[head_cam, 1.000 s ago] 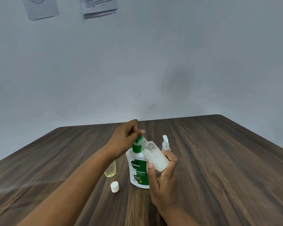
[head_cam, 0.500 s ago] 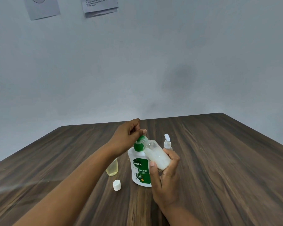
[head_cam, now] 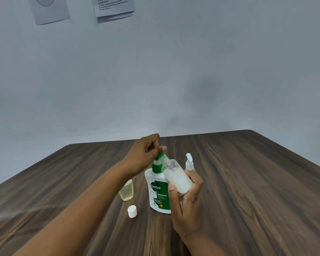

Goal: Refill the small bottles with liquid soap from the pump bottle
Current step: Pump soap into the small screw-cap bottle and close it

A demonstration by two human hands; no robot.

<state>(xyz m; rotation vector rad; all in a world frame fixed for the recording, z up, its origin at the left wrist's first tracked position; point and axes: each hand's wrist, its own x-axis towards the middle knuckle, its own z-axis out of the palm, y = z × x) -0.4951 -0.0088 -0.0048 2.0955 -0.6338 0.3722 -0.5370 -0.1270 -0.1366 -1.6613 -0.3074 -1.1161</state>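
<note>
Soft, even, rather dim light reaches me; shadows on the table are faint. Wide-angle distortion bends its edges. Print on the paper sheet is blurred; a pale streak hazes lower left.

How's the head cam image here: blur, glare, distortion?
Head view: soft, even light, no hard shadows or glare; pump bottle label reads sharp; wall papers too blurred to read; table edges splay from wide-angle; pale streak lower left, possibly a lens smudge.
</note>
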